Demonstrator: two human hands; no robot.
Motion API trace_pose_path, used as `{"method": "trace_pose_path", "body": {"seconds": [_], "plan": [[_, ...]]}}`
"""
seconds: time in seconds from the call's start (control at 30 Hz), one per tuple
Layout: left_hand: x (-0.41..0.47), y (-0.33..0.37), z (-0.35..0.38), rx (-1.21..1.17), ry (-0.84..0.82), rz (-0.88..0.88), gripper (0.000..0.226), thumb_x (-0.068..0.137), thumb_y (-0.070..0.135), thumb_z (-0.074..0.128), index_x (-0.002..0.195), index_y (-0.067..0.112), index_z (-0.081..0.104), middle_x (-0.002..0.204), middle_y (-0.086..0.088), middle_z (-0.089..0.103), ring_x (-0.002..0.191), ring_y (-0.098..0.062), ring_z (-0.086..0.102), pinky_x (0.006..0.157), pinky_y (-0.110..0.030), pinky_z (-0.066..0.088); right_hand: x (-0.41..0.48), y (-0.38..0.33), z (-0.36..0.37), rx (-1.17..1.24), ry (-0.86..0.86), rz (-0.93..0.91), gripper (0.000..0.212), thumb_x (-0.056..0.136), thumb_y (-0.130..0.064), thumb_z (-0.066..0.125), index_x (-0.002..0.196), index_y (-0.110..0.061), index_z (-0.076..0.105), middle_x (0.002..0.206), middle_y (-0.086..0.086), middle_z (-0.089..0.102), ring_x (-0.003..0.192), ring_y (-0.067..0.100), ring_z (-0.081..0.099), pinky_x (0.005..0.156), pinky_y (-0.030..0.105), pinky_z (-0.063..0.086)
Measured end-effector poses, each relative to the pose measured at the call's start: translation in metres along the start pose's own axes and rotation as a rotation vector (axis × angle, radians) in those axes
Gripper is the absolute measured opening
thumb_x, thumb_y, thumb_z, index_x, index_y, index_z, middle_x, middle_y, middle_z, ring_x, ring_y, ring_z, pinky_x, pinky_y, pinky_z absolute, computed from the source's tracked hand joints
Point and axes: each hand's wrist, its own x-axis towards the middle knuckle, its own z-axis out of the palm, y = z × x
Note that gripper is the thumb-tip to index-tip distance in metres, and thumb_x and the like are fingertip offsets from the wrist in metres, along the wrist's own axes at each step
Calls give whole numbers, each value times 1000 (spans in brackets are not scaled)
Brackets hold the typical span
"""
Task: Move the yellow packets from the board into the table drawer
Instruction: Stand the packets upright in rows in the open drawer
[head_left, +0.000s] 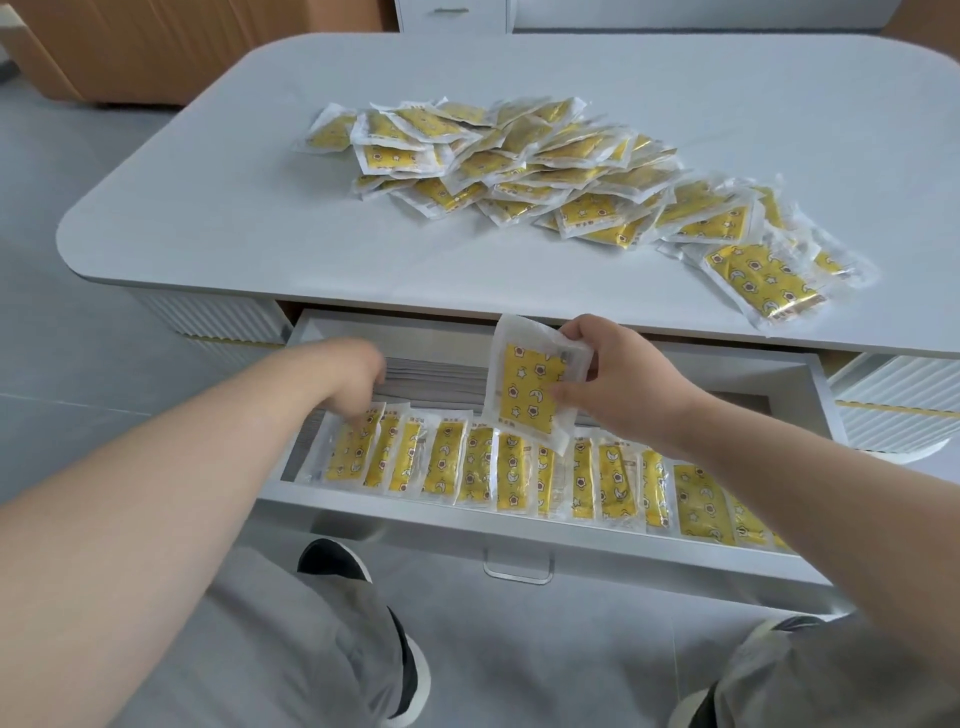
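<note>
Yellow packets (519, 156) heaped loose on the table (208, 234) — neat row (509, 475) already in the open drawer (519, 525). Single packet (530, 389) pinched in right hand (628, 384), just above the row. Left hand (353, 379) blurry, fingers down on the leftmost packet (348, 452) — grip impossible to tell.

1 table (260, 234), 1 drawer (467, 519), 2 hands: left hand (358, 374), right hand (618, 379). 1 held packet (530, 395), about 13 drawer packets (511, 473), dozens of piled packets (519, 161).

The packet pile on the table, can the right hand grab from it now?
Probably not yet. The way to the packet pile looks free, but the right hand pinches a packet above the open drawer, so it would likely need to set that down first.
</note>
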Motion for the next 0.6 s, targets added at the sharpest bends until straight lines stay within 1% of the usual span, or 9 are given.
{"method": "trace_pose_path", "body": {"seconds": [0.07, 0.13, 0.17, 0.2, 0.27, 0.33, 0.4, 0.5, 0.6], "plan": [[-15, 9, -18, -243, 21, 144, 60, 83, 29, 82, 137, 22, 58, 132, 5, 64, 118, -16, 61, 102, -31, 48, 0, 1, 1, 36, -8, 0, 28, 89, -11, 75, 107, -24, 57, 98, -3, 73, 85, 19, 72, 76, 44, 63], [-33, 21, -28, -531, 49, 318, 61, 74, 37, 86, 129, 27, 61, 117, 12, 71, 109, -7, 66, 104, -33, 49, 0, 0, 3, 98, -32, -10, 29, 88, -11, 76, 106, -23, 57, 95, -1, 76, 84, 21, 75, 77, 49, 63], [-40, 28, -29, -662, 65, 383, 63, 71, 38, 87, 127, 27, 61, 112, 13, 73, 106, -6, 68, 103, -35, 51, 0, -1, 4, 137, -48, -18, 29, 87, -11, 77, 106, -22, 57, 92, 0, 77, 84, 22, 75, 78, 50, 62], [-44, 35, -28, -759, 81, 426, 63, 70, 35, 88, 125, 25, 62, 110, 12, 75, 103, -6, 70, 101, -37, 52, -1, -2, 6, 174, -59, -25, 30, 87, -10, 77, 106, -21, 57, 90, 2, 78, 84, 23, 76, 80, 51, 62], [-47, 46, -25, -835, 115, 448, 55, 70, 27, 89, 119, 20, 65, 105, 8, 77, 97, -8, 73, 96, -37, 56, -3, -4, 9, 228, -64, -30, 33, 86, -10, 78, 109, -20, 57, 87, 5, 78, 84, 28, 76, 82, 55, 60], [-45, 48, -25, -796, 170, 425, 47, 70, 27, 90, 110, 19, 67, 101, 8, 78, 92, -9, 74, 92, -36, 57, -4, -5, 11, 286, -71, -20, 37, 87, -10, 78, 116, -19, 56, 86, 7, 78, 85, 30, 76, 86, 55, 60], [-37, 36, -25, -687, 198, 365, 39, 71, 28, 91, 102, 22, 68, 97, 8, 76, 89, -11, 73, 87, -33, 57, -5, -3, 11, 313, -75, -10, 39, 89, -11, 75, 121, -19, 55, 89, 2, 79, 84, 23, 77, 88, 50, 60], [-19, 0, -19, -449, 174, 174, 29, 74, 20, 90, 92, 20, 68, 89, 4, 74, 81, -16, 70, 76, -33, 56, -5, 1, 7, 183, -73, -13, 43, 91, -18, 74, 128, -26, 53, 92, -7, 78, 82, 14, 76, 84, 44, 62], [-5, -32, -6, -294, 109, -36, 29, 77, 14, 86, 99, 13, 67, 88, -3, 72, 73, -21, 68, 62, -30, 55, -5, 5, 1, 124, -67, 16, 41, 93, -18, 72, 128, -28, 53, 94, -7, 75, 81, 15, 75, 81, 43, 63]]}}
